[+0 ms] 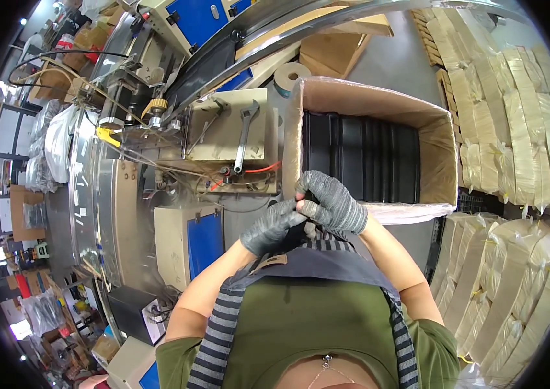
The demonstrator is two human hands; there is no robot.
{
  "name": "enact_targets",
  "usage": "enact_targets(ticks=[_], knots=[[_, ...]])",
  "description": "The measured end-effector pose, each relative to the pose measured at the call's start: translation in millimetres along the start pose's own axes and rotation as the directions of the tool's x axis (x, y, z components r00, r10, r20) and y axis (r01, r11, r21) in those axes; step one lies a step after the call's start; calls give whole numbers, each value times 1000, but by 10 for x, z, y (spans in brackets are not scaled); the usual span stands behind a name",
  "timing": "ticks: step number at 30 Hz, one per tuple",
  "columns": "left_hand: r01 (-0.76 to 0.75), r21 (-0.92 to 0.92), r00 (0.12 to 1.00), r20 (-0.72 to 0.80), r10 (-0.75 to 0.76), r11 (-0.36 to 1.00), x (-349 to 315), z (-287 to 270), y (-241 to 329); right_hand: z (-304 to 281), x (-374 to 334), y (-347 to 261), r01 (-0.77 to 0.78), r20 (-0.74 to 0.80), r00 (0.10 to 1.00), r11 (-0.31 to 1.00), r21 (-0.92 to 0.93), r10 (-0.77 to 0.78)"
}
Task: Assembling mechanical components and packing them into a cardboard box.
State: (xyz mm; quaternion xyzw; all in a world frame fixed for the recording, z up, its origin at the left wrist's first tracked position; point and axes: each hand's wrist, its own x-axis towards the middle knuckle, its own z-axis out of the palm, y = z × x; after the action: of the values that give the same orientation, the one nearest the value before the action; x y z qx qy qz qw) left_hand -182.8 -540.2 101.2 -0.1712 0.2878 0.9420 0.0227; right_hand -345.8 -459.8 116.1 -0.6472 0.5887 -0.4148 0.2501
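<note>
My two hands, in grey knit gloves with bare fingertips, meet in front of the dark apron (320, 262), close to the near left corner of a large carton. My right hand (334, 202) is closed, its thumb and forefinger pinched together. Against those fingertips rest the pressed-together fingers of my left hand (271, 227). Anything between the fingers is too small or too hidden to make out. Inside the lined cardboard carton (437, 149) lie black ribbed plastic parts (362, 159), side by side.
Left of the carton, an adjustable wrench (246, 133) lies on a metal machine block (223, 142) with hoses. A cardboard roll (291, 74) stands behind. Wrapped cardboard bundles (482, 279) are stacked at the right. A beige and blue cabinet (174, 243) stands at the left.
</note>
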Motion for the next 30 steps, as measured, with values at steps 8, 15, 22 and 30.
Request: enact_targets(ticks=[8,15,22,30], knots=[[-403,139,803,-419,423,904,450,-301,189,166,213,-189,-53,-389,921,993,-103,8],[-648,114,627,-481,612,753,469,-91,633,186,408,8,114,-106,965,743,-660,-242],[-559,568,479,-374,794,605,457,-3,1416,-24,1075,-330,24,-90,982,590,-807,-163],[-563,553,504,-359,786,614,637,-137,2381,-565,2487,-335,-307,-392,918,728,-613,58]])
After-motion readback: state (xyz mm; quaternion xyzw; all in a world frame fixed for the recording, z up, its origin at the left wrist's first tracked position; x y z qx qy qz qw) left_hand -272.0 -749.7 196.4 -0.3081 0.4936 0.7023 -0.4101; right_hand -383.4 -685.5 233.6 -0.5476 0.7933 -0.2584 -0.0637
